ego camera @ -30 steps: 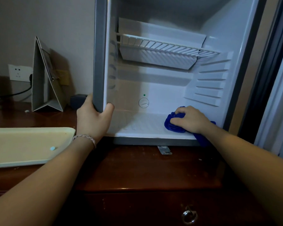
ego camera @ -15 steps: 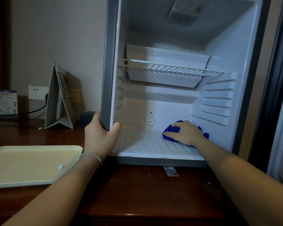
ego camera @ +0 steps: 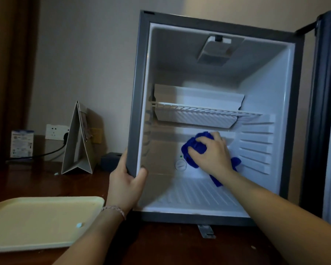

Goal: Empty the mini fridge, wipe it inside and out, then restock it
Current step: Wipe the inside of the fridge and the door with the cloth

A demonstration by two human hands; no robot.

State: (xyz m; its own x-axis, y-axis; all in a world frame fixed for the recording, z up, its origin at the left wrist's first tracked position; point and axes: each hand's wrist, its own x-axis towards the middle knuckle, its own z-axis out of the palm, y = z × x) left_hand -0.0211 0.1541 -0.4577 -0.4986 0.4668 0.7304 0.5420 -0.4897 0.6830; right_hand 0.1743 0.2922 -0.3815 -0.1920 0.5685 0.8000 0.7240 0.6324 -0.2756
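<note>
Our left hand [ego camera: 125,185] gripped the mini fridge [ego camera: 136,104] frame at centre to steady it. Our right hand [ego camera: 211,155] pressed the bunched blue cloth [ego camera: 194,148] against its back wall to wipe it.

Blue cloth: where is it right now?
Head view: the blue cloth is inside the mini fridge, under the right hand against the back wall, below the wire shelf.

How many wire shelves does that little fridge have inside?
1. A single white wire shelf spans the mini fridge about halfway up, above the right hand wiping the back wall with a blue cloth.
</note>
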